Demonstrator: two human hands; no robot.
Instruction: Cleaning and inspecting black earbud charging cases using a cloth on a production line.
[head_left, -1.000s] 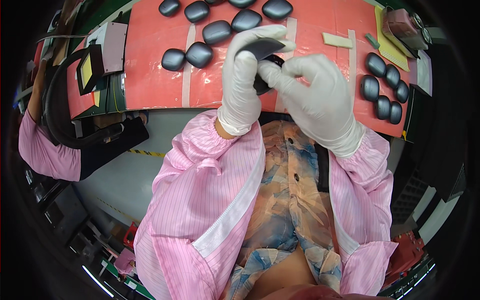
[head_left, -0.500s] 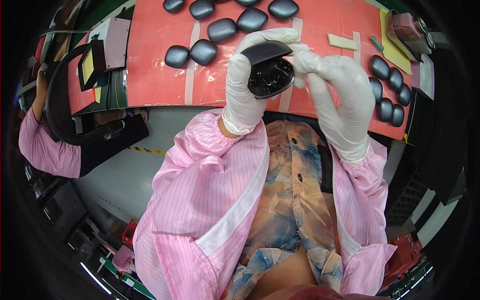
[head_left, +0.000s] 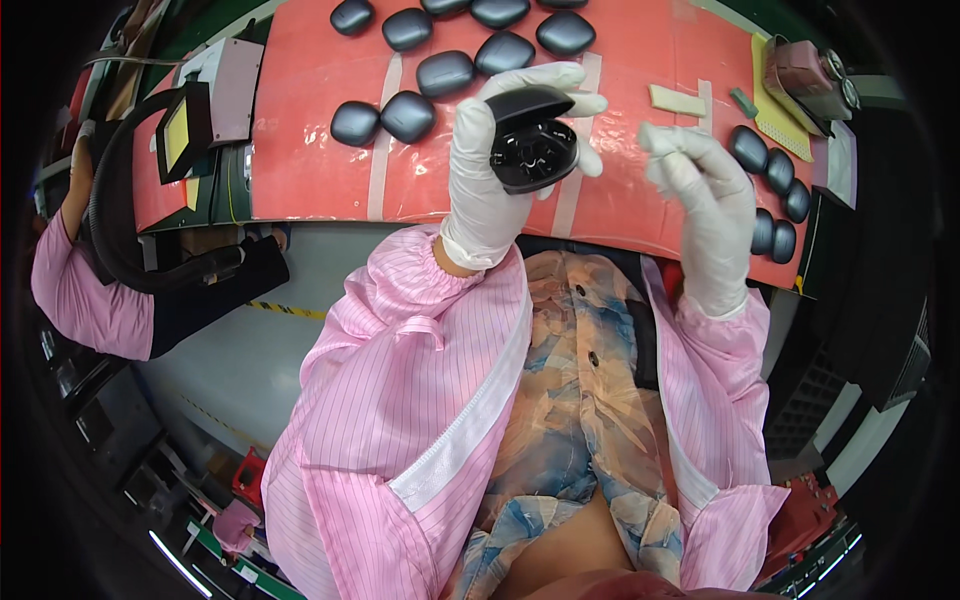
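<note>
My gloved left hand [head_left: 472, 185] is wrapped round a black earbud charging case [head_left: 532, 160] above the near part of the red mat. Its lid stands raised, and the glossy inside with its hollows faces me. To the right of the case, apart from it, is my gloved right hand [head_left: 718, 215]. Its thumb and fingertips are pressed together, and whatever they may hold is hidden. Several closed dark-grey cases [head_left: 445, 74] lie spread over the far left and middle of the mat. Another group of closed cases [head_left: 779, 172] sits along the mat's right side.
The red mat [head_left: 310, 180] covers the table. A cream block [head_left: 677, 101] and a small green block [head_left: 743, 102] lie at far right, near a container [head_left: 808, 68] on a yellow sheet. At left are a black-framed device [head_left: 184, 130], a black hose [head_left: 112, 225] and another person's pink sleeve [head_left: 90, 295].
My right hand has come away from the open case and moved right, its fingertips still together. The left hand keeps hold of the case, and its fingers now show behind it.
</note>
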